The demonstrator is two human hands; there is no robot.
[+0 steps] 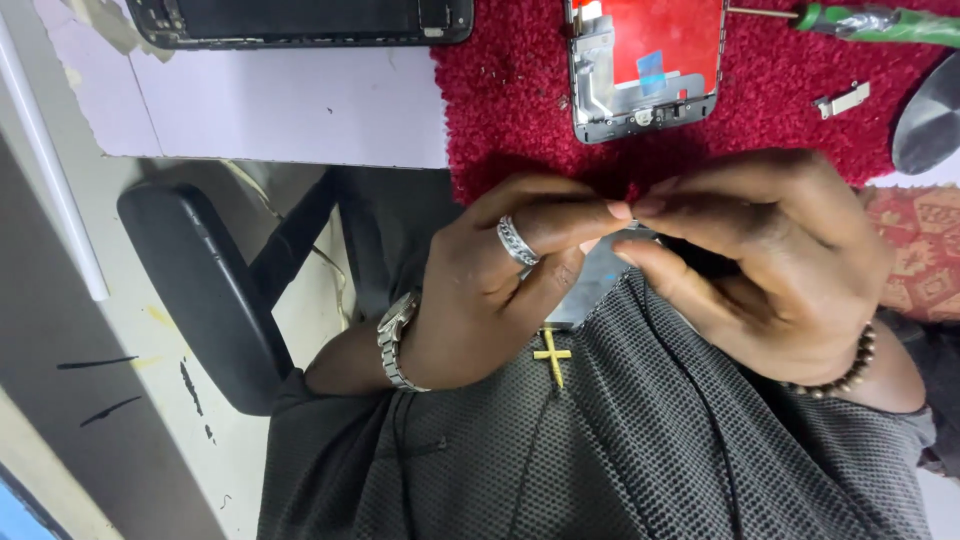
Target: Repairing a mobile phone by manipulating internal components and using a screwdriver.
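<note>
The two hands, the left hand (480, 290) and the right hand (770, 260), met fingertip to fingertip, with no gap between them. Just above, the opened phone with a red back (650, 65) blocked the fuzzy red mat (500, 100). The bare pale purple sheet (290, 105) left open room.

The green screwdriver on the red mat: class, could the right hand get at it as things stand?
Probably yes. The screwdriver lies uncovered on the red mat, beyond the right hand. Nothing stands between, but that hand's fingertips now pinch a small part together with the left hand.
</note>
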